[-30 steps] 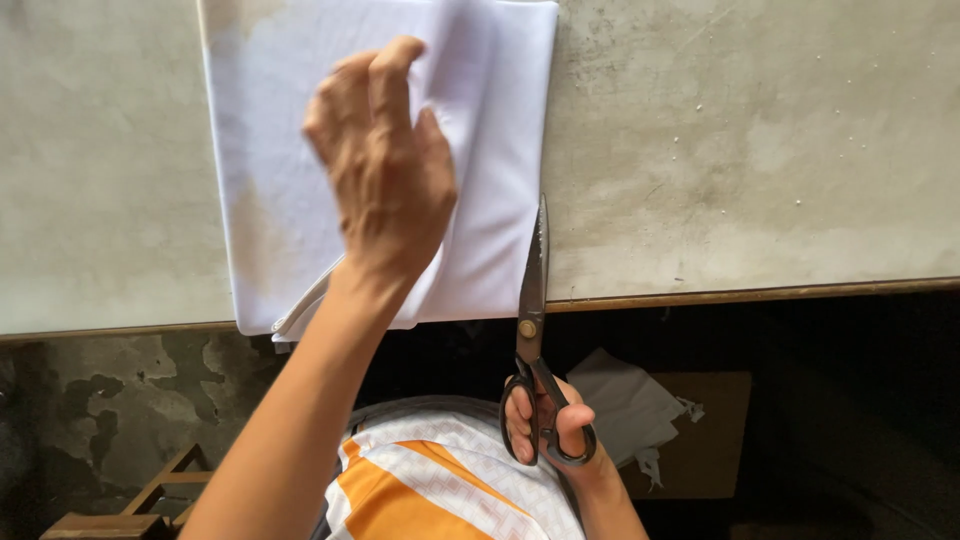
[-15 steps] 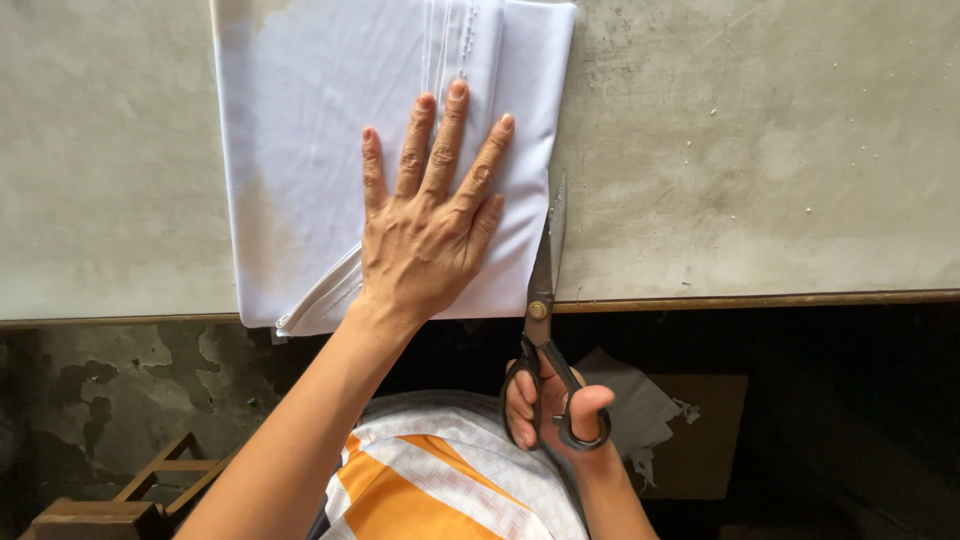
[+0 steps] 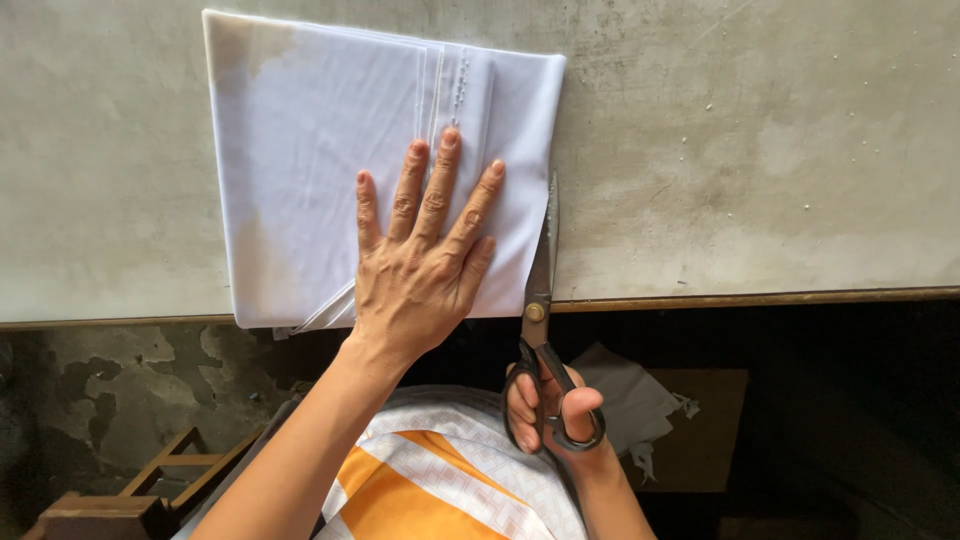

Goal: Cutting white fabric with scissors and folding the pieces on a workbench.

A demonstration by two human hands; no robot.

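Grey table [image 3: 780, 150], folded white cloth [image 3: 300, 170] under flat, spread left hand [image 3: 425, 265]; right hand [image 3: 555, 420] gripping scissors [image 3: 540, 300] alongside.

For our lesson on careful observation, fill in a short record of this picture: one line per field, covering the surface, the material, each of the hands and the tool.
Surface: grey table, worn and speckled, with a wooden front edge
Material: folded white fabric, several layers, lying flat and reaching the near edge
Left hand: palm down on the fabric, fingers spread
Right hand: below the table edge, fingers through the scissor handles
Tool: dark scissors, blades running along the right side of the fabric
Below the table: wooden stool, pale scraps
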